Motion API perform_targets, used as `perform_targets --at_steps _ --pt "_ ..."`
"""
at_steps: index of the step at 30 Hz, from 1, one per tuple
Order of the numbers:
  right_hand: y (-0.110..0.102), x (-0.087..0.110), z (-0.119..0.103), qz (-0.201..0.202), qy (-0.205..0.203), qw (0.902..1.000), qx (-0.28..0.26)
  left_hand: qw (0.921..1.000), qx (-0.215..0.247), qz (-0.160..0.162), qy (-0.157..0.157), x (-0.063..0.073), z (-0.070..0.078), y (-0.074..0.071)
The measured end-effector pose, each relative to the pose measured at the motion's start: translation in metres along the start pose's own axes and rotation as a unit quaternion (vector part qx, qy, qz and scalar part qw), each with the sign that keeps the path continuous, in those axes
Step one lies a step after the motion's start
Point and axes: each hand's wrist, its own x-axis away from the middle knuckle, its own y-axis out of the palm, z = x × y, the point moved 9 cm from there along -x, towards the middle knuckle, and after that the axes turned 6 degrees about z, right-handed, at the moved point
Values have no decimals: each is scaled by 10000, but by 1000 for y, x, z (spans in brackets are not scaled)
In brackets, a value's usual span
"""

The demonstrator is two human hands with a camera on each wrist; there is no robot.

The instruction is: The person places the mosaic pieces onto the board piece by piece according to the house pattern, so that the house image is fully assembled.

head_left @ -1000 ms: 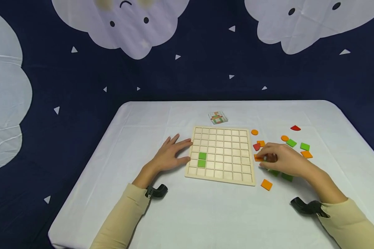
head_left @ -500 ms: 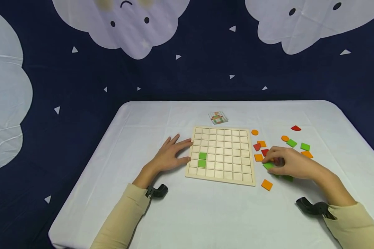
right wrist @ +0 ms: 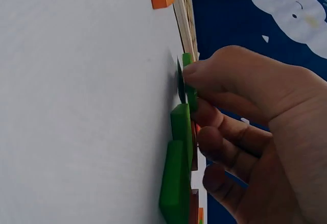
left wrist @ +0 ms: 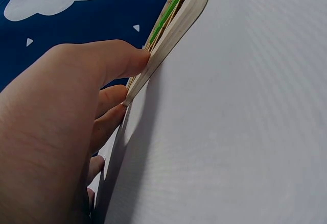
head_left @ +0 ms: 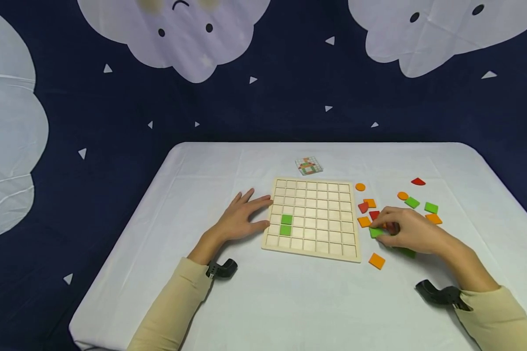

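Note:
A square wooden grid board lies mid-table, with two green square tiles in its left part, one behind the other. My left hand is spread at the board's left edge; in the left wrist view, the thumb and fingertips touch the rim. To the right of the board, my right hand pinches a green square tile between thumb and fingers. The right wrist view shows this tile on edge, its shadow close by. More green tiles lie beneath the curled fingers, partly hidden in the head view.
Orange, red and green pieces lie scattered right of the board, including an orange square in front and a red fan-shaped piece behind. A small pattern card lies beyond the board. Cloud-printed dark cloth hangs behind the table.
My right hand has shifted slightly right and toward me, away from an orange tile, and now pinches a green tile. The left hand stays at the board's edge.

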Motion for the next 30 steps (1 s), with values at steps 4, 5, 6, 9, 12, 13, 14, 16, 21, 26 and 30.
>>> perform_targets --at_steps 4,5,6,9,12,13,14,16,21,26,30 --pt "-1 -1 -1 97 97 9999 -56 10000 20 7 14 -1 1 -1" --pt "-2 -2 -2 124 95 9998 -79 10000 14 8 12 -1 1 -1" --pt "-1 -3 -3 141 81 9998 -116 10000 3 10 8 -1 1 -1" --pt "1 -7 -10 128 -97 9998 -151 10000 0 1 3 -1 1 0" --pt "5 -13 -19 92 -260 9995 -157 10000 14 -8 -22 -1 1 0" --pt "6 -15 -22 91 -334 9993 -153 10000 23 -6 -24 -1 1 0" --pt "7 -17 -25 108 -373 9992 -133 10000 28 -1 -24 0 1 0" --pt "10 -22 -32 109 -476 9986 -185 10000 39 5 -23 0 1 -1" --pt "20 -37 -49 67 -757 9966 -319 10000 13 19 -28 0 1 -1" --pt "27 -49 -63 -30 -789 9955 -520 10000 -39 -13 -86 0 -1 1" --pt "33 -57 -75 -166 -882 9940 -627 9999 -71 -42 -103 1 -2 1"
